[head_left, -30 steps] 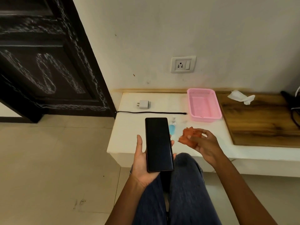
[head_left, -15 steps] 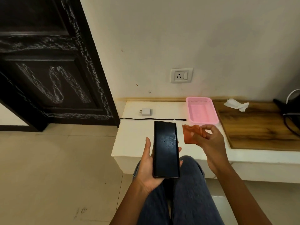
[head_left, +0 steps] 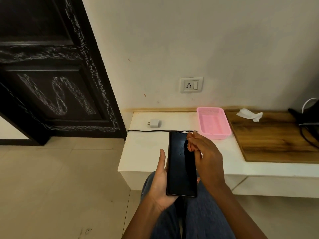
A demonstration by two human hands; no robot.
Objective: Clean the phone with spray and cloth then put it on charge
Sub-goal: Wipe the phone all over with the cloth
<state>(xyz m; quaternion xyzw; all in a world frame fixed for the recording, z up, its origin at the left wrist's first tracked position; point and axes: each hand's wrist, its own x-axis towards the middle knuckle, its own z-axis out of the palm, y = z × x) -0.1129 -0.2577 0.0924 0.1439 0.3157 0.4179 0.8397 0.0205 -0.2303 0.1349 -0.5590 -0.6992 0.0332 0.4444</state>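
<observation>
cloth (head_left: pixel 189 146) now on phone (head_left: pixel 179 163) — screen's right edge

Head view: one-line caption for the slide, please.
Left hand holds phone while right hand presses orange cloth on screen.

A plain off-white wall (head_left: pixel 198 40) rises behind a low white surface (head_left: pixel 146 152), with a wood-grain board (head_left: pixel 276 140) lying on its right part. A dark carved door (head_left: pixel 51 75) stands at left. Pale beige tiles cover the floor (head_left: pixel 60 178).
</observation>
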